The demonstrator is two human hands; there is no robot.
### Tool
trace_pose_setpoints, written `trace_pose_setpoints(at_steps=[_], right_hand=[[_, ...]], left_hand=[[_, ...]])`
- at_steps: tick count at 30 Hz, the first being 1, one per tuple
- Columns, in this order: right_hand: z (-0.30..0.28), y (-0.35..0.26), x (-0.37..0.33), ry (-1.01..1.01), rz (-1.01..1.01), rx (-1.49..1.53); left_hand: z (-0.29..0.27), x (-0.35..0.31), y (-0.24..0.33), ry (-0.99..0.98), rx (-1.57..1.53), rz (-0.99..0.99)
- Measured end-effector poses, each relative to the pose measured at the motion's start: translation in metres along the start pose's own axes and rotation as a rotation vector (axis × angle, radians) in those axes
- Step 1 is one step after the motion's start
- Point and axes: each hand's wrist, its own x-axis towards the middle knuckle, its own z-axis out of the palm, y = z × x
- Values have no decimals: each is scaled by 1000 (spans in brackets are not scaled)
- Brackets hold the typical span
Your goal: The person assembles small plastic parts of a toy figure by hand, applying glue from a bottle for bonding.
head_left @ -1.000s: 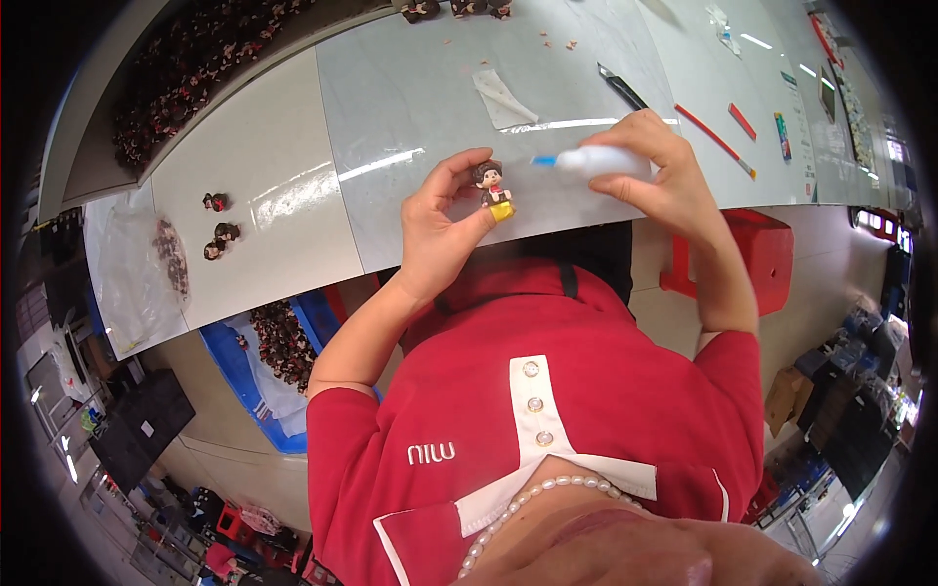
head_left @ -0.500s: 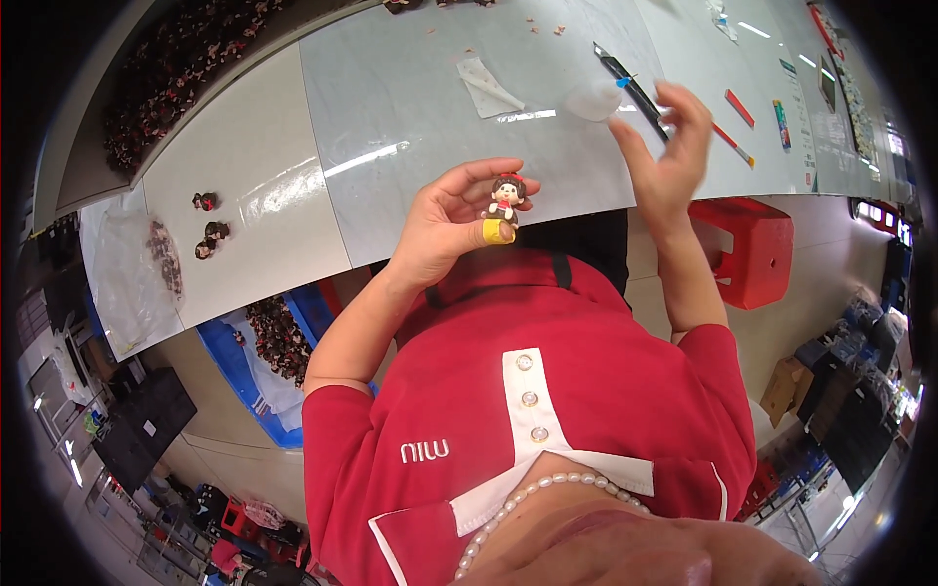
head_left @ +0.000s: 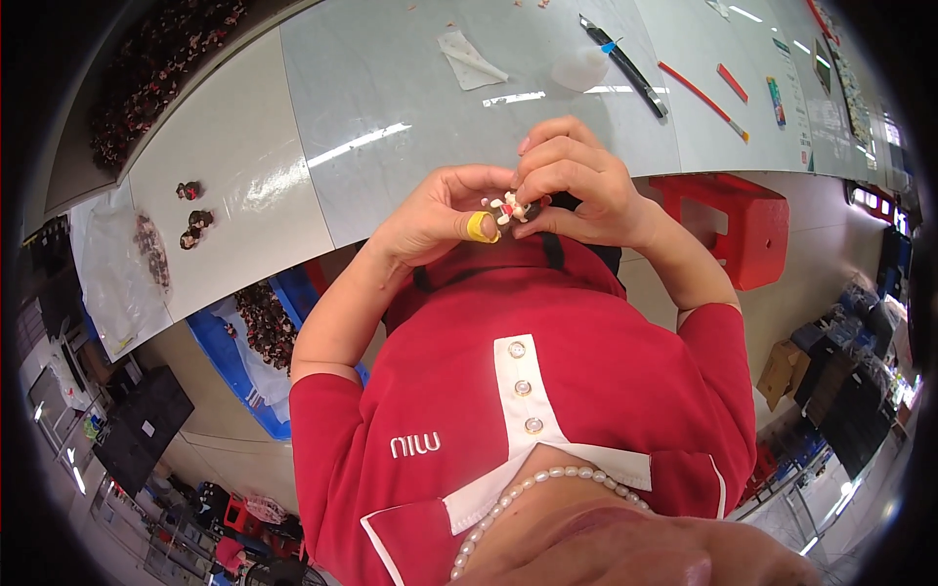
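Note:
A small doll figurine (head_left: 510, 209) with dark hair and a red-and-white body lies on its side between my two hands, just off the table's near edge. My left hand (head_left: 440, 215), with yellow tape round its thumb, pinches the figurine's lower end. The fingers of my right hand (head_left: 576, 181) are closed round its head end and partly cover it. Beyond my hands, on the grey tabletop (head_left: 410, 88), lie a crumpled white wipe (head_left: 471, 61), a translucent squeeze bottle (head_left: 580, 68) with a blue tip and a black utility knife (head_left: 625, 68).
Several similar figurines (head_left: 195, 229) lie on the table at left, beside a clear plastic bag (head_left: 112, 264). A heap of them fills a tray (head_left: 161, 83) at upper left. A blue crate (head_left: 230, 356) stands below. At right are a red-handled brush (head_left: 703, 101) and a red stool (head_left: 752, 230).
My right hand has come down and left from above the knife and taken hold of the figurine. The figurine has turned from upright onto its side. The view has shifted slightly.

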Motion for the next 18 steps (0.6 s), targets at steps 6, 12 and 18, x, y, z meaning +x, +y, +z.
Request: trace_pose_setpoints(at_steps=[6,12,18], right_hand=[[4,-3,1,35,-47,-45],[5,-3,1,45,-67,-79],[5,-4,0,52,-54,-96]], left_hand=[[-6,1,-3,-76,-89,-16],[-2,5,4,-130,-61,-39],[-3,7,6,-148,-34,-59]])
